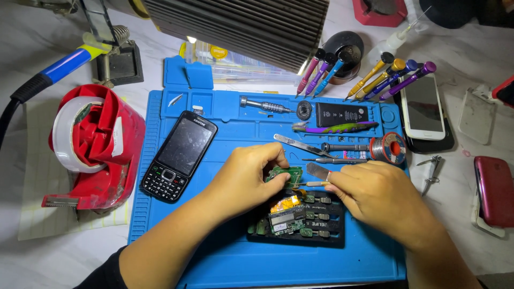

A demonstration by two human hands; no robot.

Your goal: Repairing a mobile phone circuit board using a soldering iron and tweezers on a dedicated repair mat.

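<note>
Looking down from our head camera, we are pinching a small green circuit board (pixel 285 173) with the curled fingers of our left hand (pixel 247 176), holding it just above the black holder (pixel 300 222) in the middle of the blue mat (pixel 225 134). Our right hand (pixel 375 195) is closing its fingers on a thin metal tool (pixel 309 183), which is lying flat and pointing left, so its tip is touching the board's right edge, just beside our left fingertips. The black phone (pixel 179 155) is lying well off to the left, and nobody is touching it.
</note>
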